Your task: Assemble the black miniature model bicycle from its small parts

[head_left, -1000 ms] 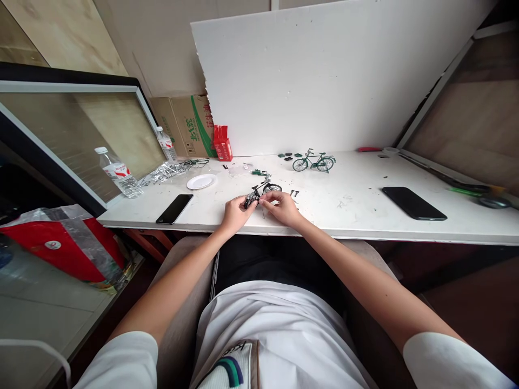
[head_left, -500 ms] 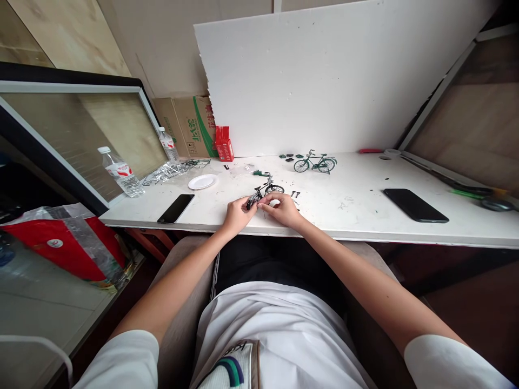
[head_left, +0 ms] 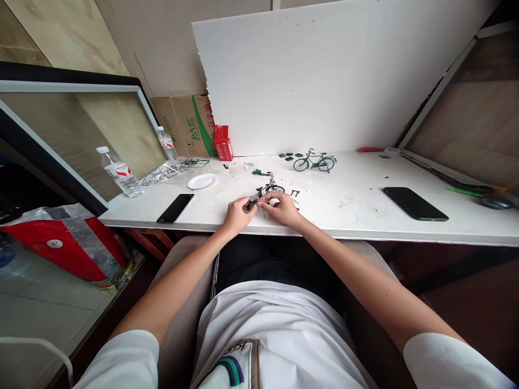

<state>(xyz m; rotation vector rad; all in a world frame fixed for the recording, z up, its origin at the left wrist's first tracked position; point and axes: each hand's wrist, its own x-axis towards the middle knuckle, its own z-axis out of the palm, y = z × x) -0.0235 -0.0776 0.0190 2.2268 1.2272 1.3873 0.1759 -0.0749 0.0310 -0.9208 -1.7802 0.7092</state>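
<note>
A small black model bicycle [head_left: 265, 191] is between my hands near the front edge of the white table, its front wheel and handlebar pointing away to the right. My left hand [head_left: 239, 212] grips its rear end, with the fingers closed round the back wheel. From the right, my right hand [head_left: 283, 208] pinches at the same rear part with thumb and forefinger; whatever lies between those fingertips is too small to make out. Just beyond the bicycle is a green part [head_left: 259, 172]. Small dark pieces [head_left: 294, 193] are scattered beside my right hand.
A green model bicycle [head_left: 315, 161] stands farther back. Phones lie at left [head_left: 175, 208] and right [head_left: 416, 203]. Around the left side are a white plate [head_left: 202, 181], a water bottle [head_left: 120, 172], plastic wrapping [head_left: 172, 168] and a red box [head_left: 223, 143]. A white board [head_left: 308, 81] leans behind.
The black bicycle has tilted slightly in my grip. Both hands stay almost in place.
</note>
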